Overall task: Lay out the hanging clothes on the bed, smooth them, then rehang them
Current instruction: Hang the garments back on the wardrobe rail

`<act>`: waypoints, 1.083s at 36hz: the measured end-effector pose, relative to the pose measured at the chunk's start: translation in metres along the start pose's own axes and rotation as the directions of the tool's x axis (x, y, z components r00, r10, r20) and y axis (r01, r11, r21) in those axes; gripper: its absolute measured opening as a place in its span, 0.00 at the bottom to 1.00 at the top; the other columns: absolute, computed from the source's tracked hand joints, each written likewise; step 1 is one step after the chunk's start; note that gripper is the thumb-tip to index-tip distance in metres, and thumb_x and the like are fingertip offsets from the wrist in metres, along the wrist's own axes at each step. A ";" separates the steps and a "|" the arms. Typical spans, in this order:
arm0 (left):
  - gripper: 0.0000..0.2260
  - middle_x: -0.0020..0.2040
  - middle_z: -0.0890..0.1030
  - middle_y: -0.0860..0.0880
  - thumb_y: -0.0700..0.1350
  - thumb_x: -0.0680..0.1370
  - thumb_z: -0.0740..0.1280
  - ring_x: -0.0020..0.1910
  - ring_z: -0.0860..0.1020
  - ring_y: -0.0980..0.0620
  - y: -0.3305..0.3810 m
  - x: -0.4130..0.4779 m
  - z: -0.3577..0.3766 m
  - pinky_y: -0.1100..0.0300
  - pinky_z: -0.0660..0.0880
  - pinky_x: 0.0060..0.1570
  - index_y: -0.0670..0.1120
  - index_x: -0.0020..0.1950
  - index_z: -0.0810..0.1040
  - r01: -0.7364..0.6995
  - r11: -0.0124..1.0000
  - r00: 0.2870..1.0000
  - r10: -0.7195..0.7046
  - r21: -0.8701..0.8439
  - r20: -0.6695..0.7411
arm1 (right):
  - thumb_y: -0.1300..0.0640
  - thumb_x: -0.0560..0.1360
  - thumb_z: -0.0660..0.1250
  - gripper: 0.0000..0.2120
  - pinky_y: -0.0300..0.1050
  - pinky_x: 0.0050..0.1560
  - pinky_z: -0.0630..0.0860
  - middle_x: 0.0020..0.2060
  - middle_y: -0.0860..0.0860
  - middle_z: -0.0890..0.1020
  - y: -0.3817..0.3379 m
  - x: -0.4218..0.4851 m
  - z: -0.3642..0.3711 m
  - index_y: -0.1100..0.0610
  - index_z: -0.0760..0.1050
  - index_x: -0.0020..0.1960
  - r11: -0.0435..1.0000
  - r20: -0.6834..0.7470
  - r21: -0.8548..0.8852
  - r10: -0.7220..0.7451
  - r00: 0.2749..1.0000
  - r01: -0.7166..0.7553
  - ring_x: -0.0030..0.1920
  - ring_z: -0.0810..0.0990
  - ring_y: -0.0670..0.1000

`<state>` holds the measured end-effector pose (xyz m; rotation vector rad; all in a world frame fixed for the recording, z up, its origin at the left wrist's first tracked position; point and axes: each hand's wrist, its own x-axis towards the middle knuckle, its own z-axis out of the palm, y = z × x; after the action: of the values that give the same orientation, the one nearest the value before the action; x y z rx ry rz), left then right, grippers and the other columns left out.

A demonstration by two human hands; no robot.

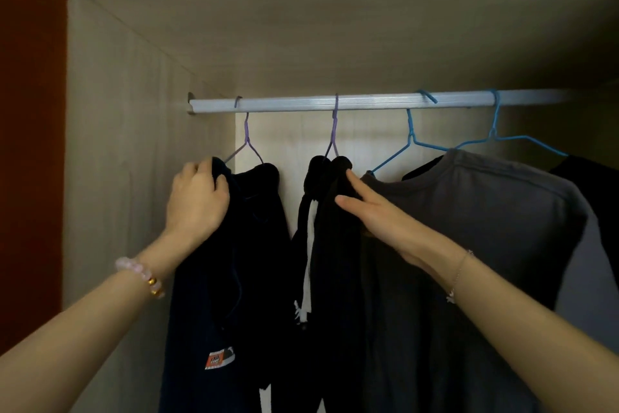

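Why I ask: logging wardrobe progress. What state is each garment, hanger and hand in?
left hand: grips the navy garment at its top edge.
right hand: fingers straight, touching the black garment.
navy garment: hanging on a purple hanger.
black garment: hanging on a second purple hanger.
grey T-shirt: hanging on a blue hanger.
rail: carries every hanger in view.
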<state>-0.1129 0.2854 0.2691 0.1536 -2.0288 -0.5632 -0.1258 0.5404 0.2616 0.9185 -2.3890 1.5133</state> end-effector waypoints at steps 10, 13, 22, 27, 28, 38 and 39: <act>0.14 0.65 0.72 0.48 0.43 0.78 0.61 0.62 0.73 0.47 0.106 -0.004 0.008 0.55 0.69 0.58 0.46 0.63 0.74 -0.202 0.934 0.975 0.220 -0.296 0.029 | 0.53 0.76 0.63 0.14 0.49 0.64 0.72 0.56 0.45 0.82 -0.022 -0.057 -0.090 0.47 0.77 0.61 0.770 -0.355 -0.638 -0.318 0.879 0.021 0.58 0.79 0.46; 0.18 0.67 0.72 0.48 0.49 0.78 0.63 0.64 0.72 0.49 0.132 -0.002 0.021 0.55 0.68 0.62 0.46 0.67 0.71 -0.106 0.900 0.955 0.211 -0.424 0.209 | 0.53 0.75 0.62 0.16 0.54 0.60 0.73 0.59 0.50 0.80 -0.023 -0.070 -0.126 0.47 0.75 0.62 0.597 -0.495 -0.774 -0.363 0.789 -0.211 0.60 0.77 0.57; 0.41 0.69 0.69 0.45 0.57 0.69 0.70 0.66 0.70 0.45 0.168 0.004 0.060 0.56 0.71 0.58 0.43 0.75 0.56 0.189 0.891 0.785 0.115 -0.412 0.609 | 0.50 0.75 0.64 0.19 0.50 0.56 0.72 0.59 0.59 0.79 0.026 -0.080 -0.166 0.50 0.71 0.65 0.527 -0.593 -0.675 0.028 0.805 -0.516 0.60 0.76 0.62; 0.30 0.51 0.75 0.42 0.46 0.68 0.68 0.48 0.75 0.46 0.155 0.005 0.058 0.59 0.71 0.37 0.35 0.66 0.66 0.255 0.865 0.769 0.090 -0.432 0.634 | 0.50 0.76 0.63 0.08 0.50 0.54 0.75 0.47 0.52 0.84 0.021 -0.076 -0.145 0.51 0.79 0.49 0.706 -0.484 -0.639 -0.061 0.873 -0.305 0.53 0.80 0.55; 0.24 0.54 0.75 0.42 0.42 0.71 0.67 0.49 0.74 0.46 0.151 0.005 0.058 0.59 0.71 0.38 0.37 0.65 0.67 0.263 0.864 0.782 0.070 -0.430 0.619 | 0.49 0.76 0.62 0.09 0.51 0.53 0.75 0.44 0.51 0.84 0.018 -0.074 -0.140 0.52 0.79 0.46 0.724 -0.462 -0.631 -0.062 0.885 -0.279 0.50 0.80 0.54; 0.19 0.46 0.78 0.42 0.34 0.68 0.61 0.42 0.76 0.45 0.123 0.009 0.035 0.59 0.72 0.40 0.44 0.58 0.76 0.359 0.779 0.783 0.048 -0.513 0.621 | 0.62 0.74 0.61 0.11 0.54 0.58 0.77 0.48 0.54 0.83 0.007 -0.041 -0.097 0.52 0.76 0.52 0.947 -0.385 -0.268 0.064 0.921 -0.178 0.50 0.82 0.54; 0.18 0.45 0.78 0.42 0.33 0.69 0.60 0.40 0.76 0.45 0.123 0.010 0.034 0.60 0.72 0.39 0.44 0.58 0.76 0.372 0.766 0.778 0.051 -0.524 0.626 | 0.62 0.73 0.61 0.12 0.55 0.58 0.77 0.48 0.54 0.83 0.009 -0.040 -0.097 0.51 0.76 0.53 0.950 -0.394 -0.252 0.071 0.916 -0.182 0.49 0.82 0.54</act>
<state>-0.1322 0.4015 0.3184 -0.2989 -2.3179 -1.5531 -0.1166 0.6433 0.2834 0.3688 -2.3216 1.2040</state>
